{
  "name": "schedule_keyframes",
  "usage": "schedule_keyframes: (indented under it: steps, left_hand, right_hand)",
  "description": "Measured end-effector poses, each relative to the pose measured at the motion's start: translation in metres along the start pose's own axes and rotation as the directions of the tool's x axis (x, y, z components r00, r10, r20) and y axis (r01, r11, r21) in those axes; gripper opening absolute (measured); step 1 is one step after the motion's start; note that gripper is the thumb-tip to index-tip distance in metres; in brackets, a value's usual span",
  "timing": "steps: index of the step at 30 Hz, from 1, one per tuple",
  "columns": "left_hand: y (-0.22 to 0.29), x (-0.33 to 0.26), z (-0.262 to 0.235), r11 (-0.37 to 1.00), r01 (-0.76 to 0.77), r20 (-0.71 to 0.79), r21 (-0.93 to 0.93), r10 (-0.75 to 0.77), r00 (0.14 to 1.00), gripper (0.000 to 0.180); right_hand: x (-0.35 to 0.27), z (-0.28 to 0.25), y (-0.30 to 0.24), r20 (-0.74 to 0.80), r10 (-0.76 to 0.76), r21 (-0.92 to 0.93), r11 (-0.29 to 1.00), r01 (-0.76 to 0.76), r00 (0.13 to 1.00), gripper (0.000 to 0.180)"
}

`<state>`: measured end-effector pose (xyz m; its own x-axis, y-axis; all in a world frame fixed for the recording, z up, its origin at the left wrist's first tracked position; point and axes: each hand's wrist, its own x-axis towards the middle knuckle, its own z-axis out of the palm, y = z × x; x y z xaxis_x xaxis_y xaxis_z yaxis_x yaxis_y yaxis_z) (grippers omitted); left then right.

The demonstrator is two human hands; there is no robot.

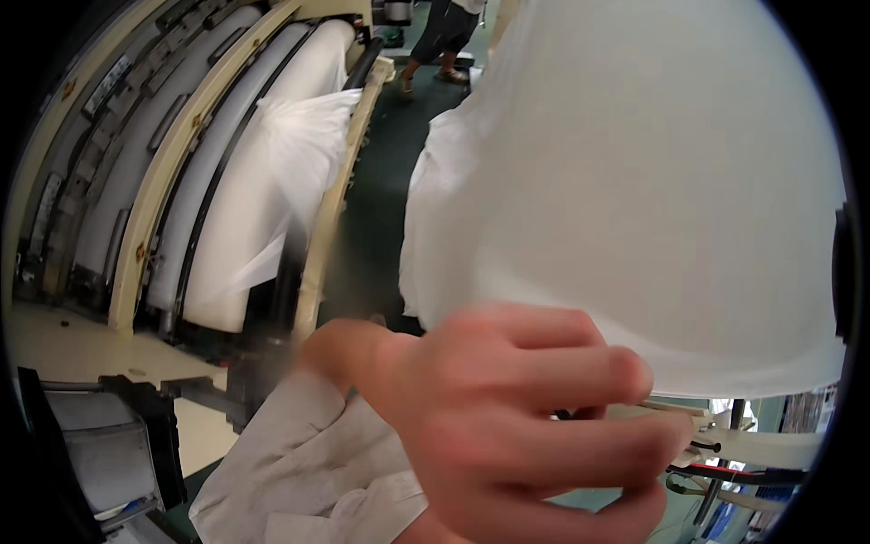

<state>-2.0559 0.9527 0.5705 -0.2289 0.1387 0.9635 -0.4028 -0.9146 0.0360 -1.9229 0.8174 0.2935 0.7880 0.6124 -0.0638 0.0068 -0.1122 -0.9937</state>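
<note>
My left hand (517, 426) is large and blurred in the lower middle, its back toward me and its fingers curled to the right. The thumb tip seems to meet the fingers; whatever lies between them, if anything, I cannot make out. A pale beige sleeve (299, 462) covers that arm. Directly beyond the hand, filling the right side, hangs or stands a large, smooth white roll or bundle of sheet material (652, 199) with a loose, crumpled left edge. Whether the hand touches it I cannot tell. My right hand does not show.
On the left a cream-framed machine (172, 172) holds long rollers, and a white roll (236, 199) on it trails a gathered white sheet (308, 136). A person's legs (444, 36) stand on the dark green floor (376, 190) behind. Cables and bars (725, 453) lie at lower right.
</note>
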Motion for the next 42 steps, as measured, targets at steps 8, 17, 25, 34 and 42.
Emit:
schedule_keyframes:
  steps: [8, 17, 25, 34, 42]
  left_hand:
    - [0.003, -0.017, -0.026, 0.984, 0.08, 0.213, 0.159, -0.113, 0.97, 0.018]
    - [-0.022, -0.123, -0.006, 0.933, 0.219, 0.689, 0.285, -0.358, 0.63, 0.032]
    - [-0.03, -0.193, 0.007, 0.829, 0.406, 0.712, 0.385, -0.547, 0.441, 0.038]
    - [-0.028, -0.194, -0.006, 0.835, 0.421, 0.675, 0.354, -0.54, 0.503, 0.021]
    - [-0.031, -0.197, -0.017, 0.824, 0.432, 0.647, 0.366, -0.559, 0.518, 0.014]
  right_hand:
    - [0.007, 0.004, 0.019, -0.013, 0.061, 0.098, 0.993, -0.06, 0.998, 0.054]
    - [-0.006, 0.009, 0.008, -0.041, -0.198, 0.046, 0.979, 0.2, 0.979, 0.058]
    - [-0.011, 0.037, -0.033, -0.049, -0.338, 0.0, 0.941, 0.338, 0.94, 0.053]
    - [-0.011, 0.041, -0.052, 0.053, -0.289, -0.096, 0.951, 0.293, 0.956, 0.053]
    - [0.001, 0.04, -0.046, 0.076, -0.291, -0.135, 0.945, 0.299, 0.954, 0.058]
